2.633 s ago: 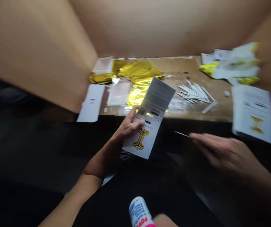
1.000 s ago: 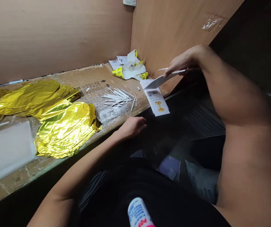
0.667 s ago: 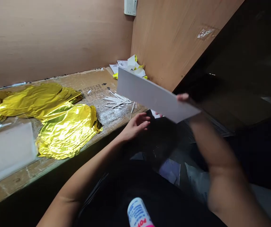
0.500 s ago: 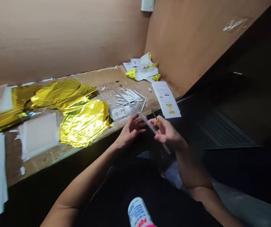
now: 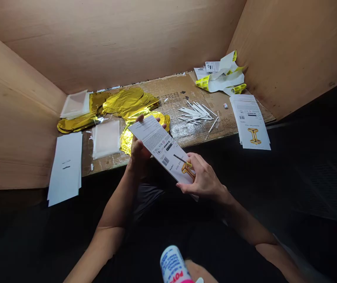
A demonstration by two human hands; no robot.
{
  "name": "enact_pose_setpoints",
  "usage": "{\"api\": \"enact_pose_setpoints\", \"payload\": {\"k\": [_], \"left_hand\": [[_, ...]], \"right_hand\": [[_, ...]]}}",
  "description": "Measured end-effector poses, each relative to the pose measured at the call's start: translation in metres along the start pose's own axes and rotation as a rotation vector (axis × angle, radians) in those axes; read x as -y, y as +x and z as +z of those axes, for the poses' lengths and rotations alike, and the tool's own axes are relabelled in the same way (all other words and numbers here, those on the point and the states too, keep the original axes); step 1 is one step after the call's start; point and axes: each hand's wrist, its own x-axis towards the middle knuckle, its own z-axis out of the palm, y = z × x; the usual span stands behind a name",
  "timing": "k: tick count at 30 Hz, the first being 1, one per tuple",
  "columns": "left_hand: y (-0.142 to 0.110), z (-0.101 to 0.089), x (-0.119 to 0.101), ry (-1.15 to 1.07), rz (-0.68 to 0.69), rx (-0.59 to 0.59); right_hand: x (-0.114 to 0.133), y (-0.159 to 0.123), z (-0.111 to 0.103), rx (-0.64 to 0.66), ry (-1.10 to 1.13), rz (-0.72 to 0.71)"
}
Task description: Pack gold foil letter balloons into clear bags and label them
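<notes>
A long white printed card (image 5: 162,140), marked "FOIL BALLOONS" with a gold letter I, lies tilted between my hands above the bench's front edge. My left hand (image 5: 140,150) grips its upper left end, the thumb on the near side and fingertips showing past the far edge. Around the lower right end my right hand (image 5: 201,175) is closed. A thin dark-tipped stick tool (image 5: 181,159) with a yellowish part also sticks out from the right fingers, across the print. Behind the card, flat gold foil balloons (image 5: 127,103) lie in a pile, partly hidden by it.
On the cardboard-covered bench (image 5: 156,88) lie white paper straws (image 5: 196,113), clear plastic sleeves (image 5: 106,139), blank-sided cards (image 5: 65,169), more printed cards (image 5: 251,122) and a crumpled yellow-white sheet (image 5: 224,80). Wooden panels (image 5: 121,43) enclose it. A white bottle (image 5: 173,261) is below me.
My view has swung left, showing the left panel and blank-sided cards fully. The card, seen nearly edge-on before, now turns its printed face up, and my left hand has closed on its end.
</notes>
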Motion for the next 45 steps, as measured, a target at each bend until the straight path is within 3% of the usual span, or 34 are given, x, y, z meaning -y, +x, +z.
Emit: {"api": "enact_pose_setpoints", "payload": {"k": [5,8,12,16,18,20,22,25,27,30,32,38,45], "left_hand": [[0.006,-0.002,-0.006,0.02,0.063,0.064],[0.011,-0.01,-0.008,0.159,0.12,0.097],[0.009,-0.014,-0.032,0.648,0.378,0.051],[-0.022,0.001,-0.063,1.193,0.518,0.158],[-0.04,0.007,-0.066,1.218,0.568,0.054],[-0.054,0.007,-0.059,1.009,0.609,-0.223],[-0.064,0.006,-0.044,0.668,0.442,-0.365],[-0.074,0.016,-0.013,0.218,-0.072,-0.183],[-0.078,0.029,0.006,0.108,-0.209,-0.149],[-0.075,0.042,0.022,0.21,-0.121,-0.308],[-0.07,0.039,0.023,0.284,-0.094,-0.328],[-0.065,0.019,0.011,0.431,-0.162,-0.107],[-0.069,0.02,0.005,0.691,-0.199,0.021]], "right_hand": [[0.002,0.005,-0.004,0.012,0.002,-0.014],[-0.002,0.007,-0.016,-0.002,-0.022,-0.008],[-0.006,0.008,-0.034,-0.061,-0.095,0.013],[-0.005,0.009,-0.044,-0.091,-0.189,0.051],[-0.004,0.01,-0.045,-0.129,-0.23,0.029],[-0.005,0.011,-0.042,-0.181,-0.221,0.006],[-0.004,0.011,-0.033,-0.231,-0.167,-0.011],[0.0,0.012,-0.007,-0.321,-0.171,-0.019],[0.005,0.011,0.011,-0.354,-0.232,-0.008],[0.009,0.009,0.022,-0.237,-0.287,-0.029],[0.007,0.01,0.014,-0.131,-0.33,-0.032],[0.004,0.018,-0.026,0.151,-0.614,0.028],[0.017,0.016,-0.029,0.322,-0.808,-0.029]]}}
